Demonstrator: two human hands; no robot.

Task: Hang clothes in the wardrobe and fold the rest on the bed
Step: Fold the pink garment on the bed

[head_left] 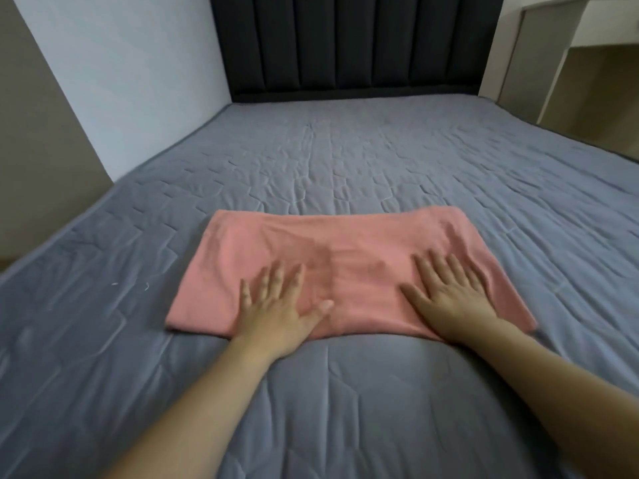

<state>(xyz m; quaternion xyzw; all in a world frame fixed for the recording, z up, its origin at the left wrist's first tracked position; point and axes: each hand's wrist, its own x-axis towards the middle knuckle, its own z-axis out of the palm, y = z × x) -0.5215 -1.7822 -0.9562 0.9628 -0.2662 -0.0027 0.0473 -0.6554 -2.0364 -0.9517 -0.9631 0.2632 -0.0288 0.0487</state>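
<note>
The pink cloth point(345, 271) lies folded flat on the bed point(345, 150), lower centre of the frame. Left hand point(276, 305) and right hand point(453, 295) press on it, fingers spread, gripping nothing. It looks light, limp and unbreakable; pinching its 2 near corners should suit the next fold.

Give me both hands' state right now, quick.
Left hand: open, flat on the pink cloth.
Right hand: open, flat on the same cloth.

Soft matt pink cloth point(345, 264), quilted grey bedspread point(345, 160), padded dark headboard point(345, 43)
</note>
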